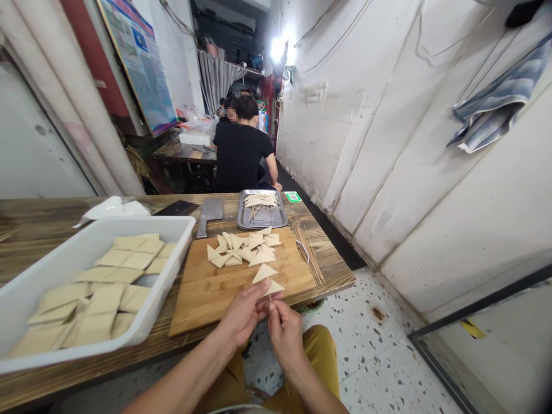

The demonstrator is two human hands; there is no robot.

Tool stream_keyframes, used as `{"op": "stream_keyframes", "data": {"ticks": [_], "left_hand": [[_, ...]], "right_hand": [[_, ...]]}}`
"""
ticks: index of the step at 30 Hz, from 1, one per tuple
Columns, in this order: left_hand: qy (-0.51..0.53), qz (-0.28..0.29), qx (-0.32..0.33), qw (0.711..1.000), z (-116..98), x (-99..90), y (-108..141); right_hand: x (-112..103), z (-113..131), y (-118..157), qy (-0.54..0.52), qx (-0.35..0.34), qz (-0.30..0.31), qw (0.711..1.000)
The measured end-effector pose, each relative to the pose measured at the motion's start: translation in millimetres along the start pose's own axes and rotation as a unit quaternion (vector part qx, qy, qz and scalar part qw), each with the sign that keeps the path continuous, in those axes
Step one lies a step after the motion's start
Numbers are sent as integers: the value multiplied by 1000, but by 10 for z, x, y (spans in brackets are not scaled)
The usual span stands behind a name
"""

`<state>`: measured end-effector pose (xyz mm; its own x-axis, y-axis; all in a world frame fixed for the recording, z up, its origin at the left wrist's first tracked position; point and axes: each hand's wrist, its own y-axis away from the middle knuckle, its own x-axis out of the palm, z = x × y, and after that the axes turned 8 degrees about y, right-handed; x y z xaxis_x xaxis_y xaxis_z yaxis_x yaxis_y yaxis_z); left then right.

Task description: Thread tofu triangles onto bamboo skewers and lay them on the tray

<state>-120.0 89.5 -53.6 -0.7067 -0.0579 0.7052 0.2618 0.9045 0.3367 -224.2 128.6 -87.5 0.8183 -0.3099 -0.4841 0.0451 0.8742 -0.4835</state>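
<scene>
My left hand (pixel 244 313) and my right hand (pixel 284 339) meet at the near edge of a wooden cutting board (pixel 224 299). Between their fingertips is a pale triangular piece of tofu skin (pixel 273 286), pierced by a thin wooden stick (pixel 271 299). Just beyond it, a single triangle (pixel 264 273) lies on the board. A loose pile of matching triangles (pixel 244 250) lies further back. The lower part of the stick is partly hidden by my fingers.
A white plastic tub (pixel 107 227) of square tofu sheets stands to the left. Behind the board are a cleaver (pixel 210 215) and a steel tray (pixel 240 213) of skewered triangles. A person (pixel 239 155) in a black shirt sits beyond the wooden table (pixel 56 241).
</scene>
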Motion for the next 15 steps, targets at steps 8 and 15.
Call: {"op": "stream_keyframes", "data": {"ticks": [8,15], "left_hand": [[-19,27,-2,999,13,24,84],[23,-26,91,995,-133,61,17]], "right_hand": [[-33,9,-10,-9,7,1,1000],[-37,50,55,-19,-1,29,999]]}}
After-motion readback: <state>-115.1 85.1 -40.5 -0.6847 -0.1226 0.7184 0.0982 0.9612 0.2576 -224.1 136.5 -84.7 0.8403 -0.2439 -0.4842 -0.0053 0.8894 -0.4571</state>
